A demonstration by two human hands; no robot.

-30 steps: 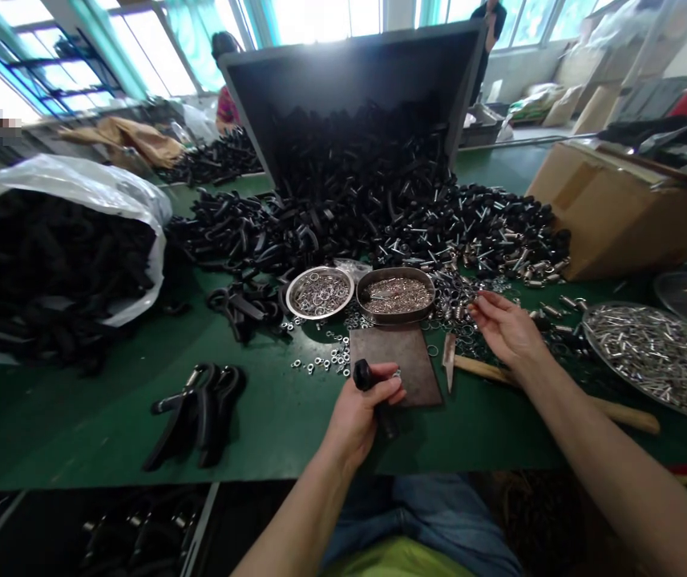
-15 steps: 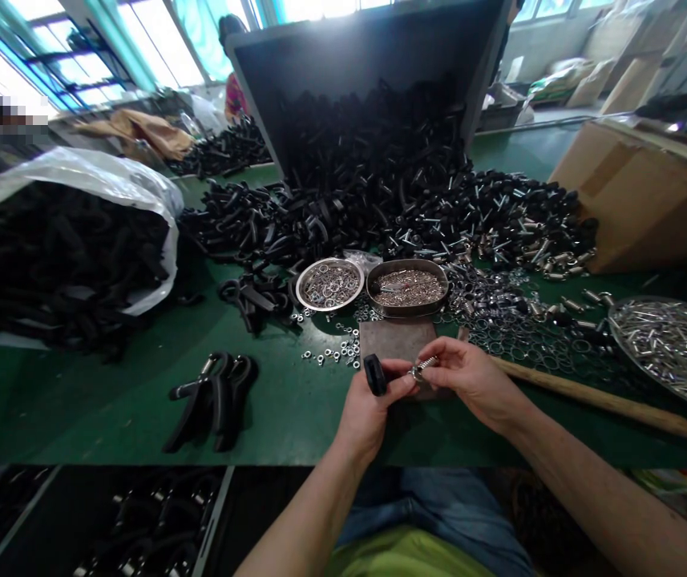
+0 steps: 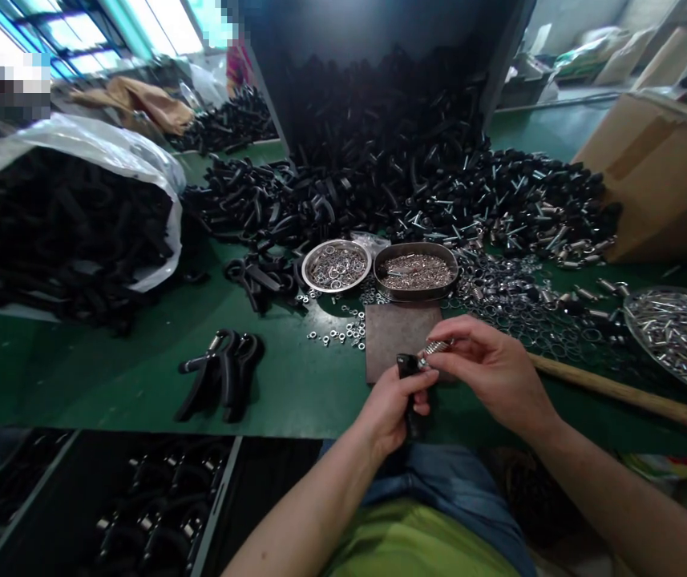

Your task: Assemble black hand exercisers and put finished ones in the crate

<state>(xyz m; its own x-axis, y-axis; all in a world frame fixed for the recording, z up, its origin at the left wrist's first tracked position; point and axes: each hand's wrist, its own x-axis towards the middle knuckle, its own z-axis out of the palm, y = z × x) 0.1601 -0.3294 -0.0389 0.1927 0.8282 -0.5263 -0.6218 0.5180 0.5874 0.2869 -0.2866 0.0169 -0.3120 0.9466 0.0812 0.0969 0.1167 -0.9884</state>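
Note:
My left hand (image 3: pixel 392 405) is closed around a black plastic handle (image 3: pixel 408 367), held upright over the front edge of a flat metal plate (image 3: pixel 388 340). Between the thumb and fingers of my right hand (image 3: pixel 487 365) is a small metal coil spring (image 3: pixel 438 348). The spring's lower end meets a shiny metal piece at the top of the handle; whether they are joined I cannot tell. Farther left, a few black handles (image 3: pixel 230 377) lie together on the green table, one with a spring on it.
Behind the plate stand a round dish of rings (image 3: pixel 336 266) and an oval tin of small metal parts (image 3: pixel 415 272). A wooden stick (image 3: pixel 613 381) lies at right, near a tray of pins (image 3: pixel 680 336). Black parts heap before a big bin (image 3: pixel 391 48); a cardboard box (image 3: pixel 661 176) flanks them.
The black handle in my left hand has turned upright, and the spring in my right hand now sits against its top. The whole view has tilted downward a little.

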